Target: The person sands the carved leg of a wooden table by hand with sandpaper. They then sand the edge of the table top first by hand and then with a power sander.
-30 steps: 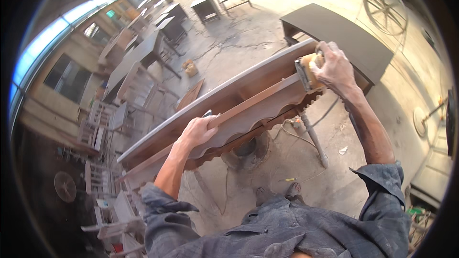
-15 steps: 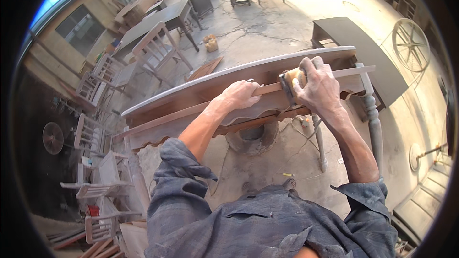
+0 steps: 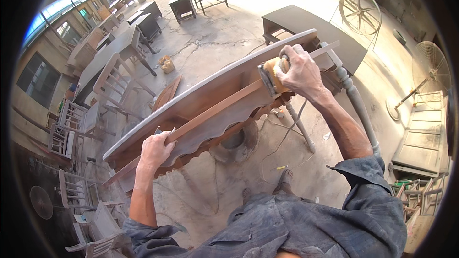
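My right hand (image 3: 302,74) is wrapped round a yellow power sander (image 3: 273,75), its dark pad against a long, narrow wooden strip (image 3: 217,110). Well to the left, my left hand (image 3: 156,152) is closed round the same strip, thumb and fingertips on its upper edge. The strip runs slantwise along a wooden table (image 3: 210,77) with a pale, dusty edge, a wavy lower apron and turned legs. Brown bare wood shows on the strip between my hands; beyond the sander its end looks paler. The sander's underside is hidden.
Beyond the table's right end stands a dark desk (image 3: 318,28). Dusty chairs (image 3: 71,129) crowd the left side. A cord (image 3: 289,131) trails across the floor beneath, beside a round, tyre-like ring (image 3: 234,143). Pedestal fans (image 3: 432,71) and a pale panel door (image 3: 420,134) are at right.
My left hand has slid left along the strip, away from the sander. The sander stays in my right hand near the strip's right end. My view has swung to the right.
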Demonstrator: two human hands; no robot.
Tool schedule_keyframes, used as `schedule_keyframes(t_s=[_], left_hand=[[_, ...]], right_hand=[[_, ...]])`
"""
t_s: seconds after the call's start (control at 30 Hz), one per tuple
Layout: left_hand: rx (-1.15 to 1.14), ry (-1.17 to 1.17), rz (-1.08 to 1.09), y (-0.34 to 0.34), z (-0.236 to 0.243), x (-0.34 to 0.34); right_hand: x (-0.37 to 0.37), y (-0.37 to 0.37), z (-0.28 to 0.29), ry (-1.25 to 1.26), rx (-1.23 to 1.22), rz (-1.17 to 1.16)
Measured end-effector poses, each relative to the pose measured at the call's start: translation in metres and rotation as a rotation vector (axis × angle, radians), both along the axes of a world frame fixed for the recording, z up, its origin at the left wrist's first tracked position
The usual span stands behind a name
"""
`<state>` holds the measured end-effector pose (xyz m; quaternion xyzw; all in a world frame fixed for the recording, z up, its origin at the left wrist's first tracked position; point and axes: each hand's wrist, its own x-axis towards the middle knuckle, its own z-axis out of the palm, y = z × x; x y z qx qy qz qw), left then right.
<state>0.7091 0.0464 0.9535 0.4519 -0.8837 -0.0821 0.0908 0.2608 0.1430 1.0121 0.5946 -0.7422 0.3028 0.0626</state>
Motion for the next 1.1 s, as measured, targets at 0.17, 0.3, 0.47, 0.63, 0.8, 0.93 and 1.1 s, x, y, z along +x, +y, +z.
schedule_keyframes(t_s=[0.17,0.3,0.47,0.63,0.8,0.93,1.1], left_hand=[[-0.105,0.055,-0.052,-0.003,-0.015,0.007],[-0.109,0.080,-0.046,-0.003,-0.020,0.006],[-0.108,0.067,-0.027,0.000,-0.014,0.002],[-0.076,0.072,0.011,0.001,-0.015,-0.002],[-0.066,0.094,0.040,0.000,-0.016,-0.001],[-0.045,0.083,0.071,0.003,-0.015,-0.002],[-0.043,0.105,0.104,0.007,-0.012,-0.002]], right_hand=[[0.103,-0.002,-0.008,0.070,-0.046,0.136],[0.167,0.001,-0.008,0.051,-0.091,0.280],[0.155,0.005,-0.015,0.082,-0.110,0.282],[0.059,0.005,-0.006,0.045,0.026,0.070],[-0.028,0.001,-0.004,0.021,0.004,-0.127],[-0.019,-0.006,-0.006,0.010,0.034,-0.103],[0.089,-0.005,-0.002,0.027,0.020,0.142]])
